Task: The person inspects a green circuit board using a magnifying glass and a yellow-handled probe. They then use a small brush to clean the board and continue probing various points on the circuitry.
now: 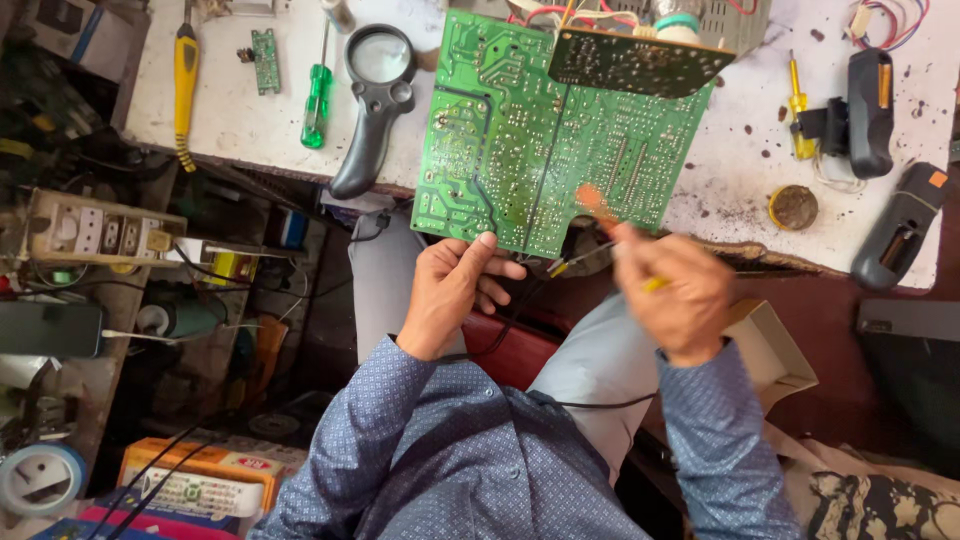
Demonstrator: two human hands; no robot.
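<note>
Circuit board [545,140], green, solder side up: it lies in the upper centre of the frame, overhanging the near edge of the white tabletop [740,150], with a smaller dark board [635,62] and a bundle of red and white wires [560,14] at its far end.

Left hand [450,290]: you pinch the board's lower edge, thumb on top, fingers curled beneath.

Right hand [675,285]: blurred by motion, closed around a thin yellow-handled tool [655,284] whose tip points at the board's lower right corner. A black cord [510,320] runs under both hands and across your lap.

Also on the tabletop: a black magnifying glass [375,95] just left of the board, a green screwdriver [317,100], a yellow-handled tool [185,80] and a small green board strip [265,60] in the upper left; a small yellow screwdriver [797,105], two black handheld devices [870,110] and a round tin [793,207] on the right.

Progress: the work on the solder side appears under way. Which joints are finished and which remain cannot be told; the blur hides the contact point.
</note>
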